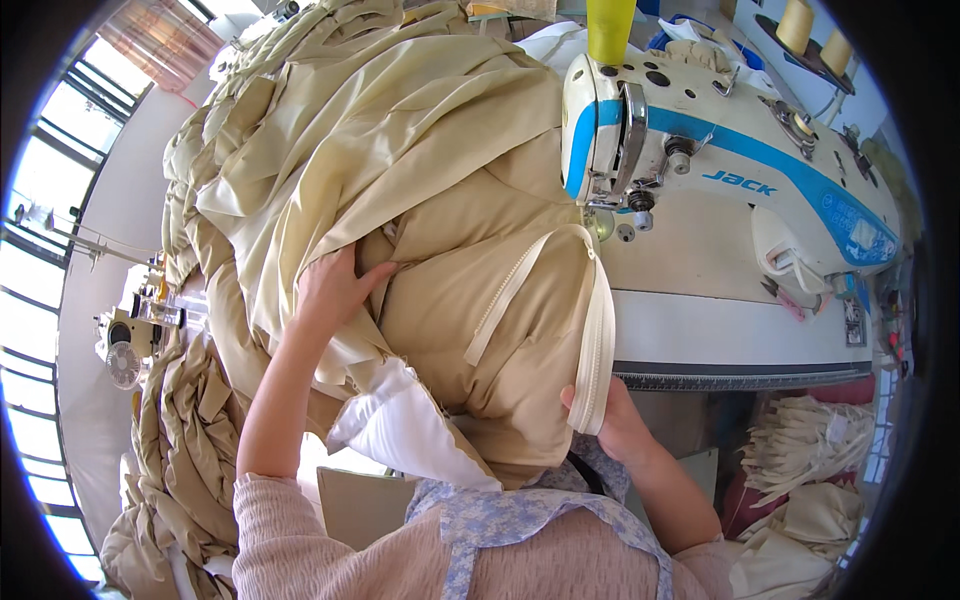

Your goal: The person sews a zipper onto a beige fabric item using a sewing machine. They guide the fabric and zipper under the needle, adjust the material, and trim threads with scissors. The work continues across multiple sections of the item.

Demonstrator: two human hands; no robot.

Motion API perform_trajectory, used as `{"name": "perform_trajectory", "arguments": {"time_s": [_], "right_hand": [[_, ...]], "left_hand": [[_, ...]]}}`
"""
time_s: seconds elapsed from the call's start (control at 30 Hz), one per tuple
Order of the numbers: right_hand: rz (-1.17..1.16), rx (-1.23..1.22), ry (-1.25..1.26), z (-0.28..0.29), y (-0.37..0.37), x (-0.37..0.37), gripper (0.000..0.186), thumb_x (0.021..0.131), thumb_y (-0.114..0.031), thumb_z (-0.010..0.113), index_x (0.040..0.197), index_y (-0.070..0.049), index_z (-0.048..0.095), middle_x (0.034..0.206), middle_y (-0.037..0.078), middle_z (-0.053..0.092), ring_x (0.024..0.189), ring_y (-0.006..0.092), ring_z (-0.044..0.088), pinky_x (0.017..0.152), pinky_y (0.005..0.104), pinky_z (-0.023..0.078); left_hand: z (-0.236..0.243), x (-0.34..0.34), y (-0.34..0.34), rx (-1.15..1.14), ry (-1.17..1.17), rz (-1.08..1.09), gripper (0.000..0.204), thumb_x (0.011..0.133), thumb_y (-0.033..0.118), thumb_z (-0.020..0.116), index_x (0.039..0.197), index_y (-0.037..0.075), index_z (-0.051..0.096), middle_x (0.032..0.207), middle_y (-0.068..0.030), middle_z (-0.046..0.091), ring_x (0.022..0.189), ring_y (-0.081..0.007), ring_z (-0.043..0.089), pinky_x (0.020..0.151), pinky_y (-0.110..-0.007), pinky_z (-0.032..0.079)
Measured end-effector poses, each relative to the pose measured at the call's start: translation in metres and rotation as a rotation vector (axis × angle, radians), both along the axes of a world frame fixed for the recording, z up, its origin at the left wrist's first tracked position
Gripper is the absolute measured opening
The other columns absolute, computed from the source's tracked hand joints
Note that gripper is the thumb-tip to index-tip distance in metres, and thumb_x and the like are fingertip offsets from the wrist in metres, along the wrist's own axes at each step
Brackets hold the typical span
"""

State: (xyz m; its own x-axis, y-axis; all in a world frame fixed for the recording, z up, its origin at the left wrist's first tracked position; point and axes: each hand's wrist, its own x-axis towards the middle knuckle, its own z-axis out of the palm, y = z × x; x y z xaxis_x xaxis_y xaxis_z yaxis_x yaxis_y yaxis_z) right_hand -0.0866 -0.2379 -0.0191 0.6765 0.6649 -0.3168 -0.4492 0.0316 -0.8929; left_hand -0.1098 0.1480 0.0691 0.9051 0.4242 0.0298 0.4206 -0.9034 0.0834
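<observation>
A large heap of khaki fabric [440,180] spreads over the table, its thicker part reaching the sewing machine's needle area. My left hand [335,290] lies among the folds left of the machine, thumb stretched away from the fingers; its fingertips are hidden by cloth. A cream zipper tape [598,340] loops from beside the needle area down the front of the cloth, with its other end on the khaki fabric. At the table's front, my right hand [618,425] is closed on the hanging zipper tape, thumb at its edge. White lining [395,420] shows at the near corner.
The white and blue sewing machine [740,170] fills the right side. A ruler strip [740,375] runs along the table's front edge. Cream fabric pieces [805,440] are piled at lower right. More khaki cloth [185,450] hangs at left beside a small fan [123,364]. Thread cones [797,25] stand behind.
</observation>
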Motion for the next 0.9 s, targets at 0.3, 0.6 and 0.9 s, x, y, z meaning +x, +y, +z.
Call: {"name": "perform_trajectory", "arguments": {"time_s": [0.3,0.6,0.9], "right_hand": [[0.306,-0.179,-0.353,-0.022,0.015,-0.039,0.043,0.1,-0.039,0.071,0.104,0.004,0.071,0.088,0.011,0.072,0.068,0.0176,0.068,0.059,0.0332,0.057],[0.391,-0.28,0.103,-0.008,0.02,-0.049,0.03,0.1,-0.025,0.062,0.107,0.004,0.065,0.065,0.012,0.066,0.043,0.0165,0.058,0.038,0.028,0.043],[0.218,-0.307,-0.065,-0.046,0.03,-0.062,0.041,0.099,-0.032,0.066,0.112,0.007,0.065,0.083,0.015,0.073,0.053,0.0203,0.067,0.047,0.0332,0.055]], "left_hand": [[-0.036,0.019,0.019,0.047,0.196,0.003,0.043,0.091,0.037,0.069,0.114,0.001,0.07,0.114,-0.0271,0.07,0.107,-0.0433,0.067,0.095,-0.052,0.052],[0.127,0.162,0.057,-0.018,-0.943,0.01,0.034,0.096,0.021,0.056,0.126,0.007,0.064,0.111,-0.0229,0.073,0.107,-0.0454,0.066,0.094,-0.054,0.05],[0.053,0.104,-0.107,-0.221,-0.53,-0.833,0.066,0.097,0.013,0.053,0.16,0.01,0.035,0.161,-0.0174,0.039,0.151,-0.04,0.032,0.123,-0.055,0.029]]}}
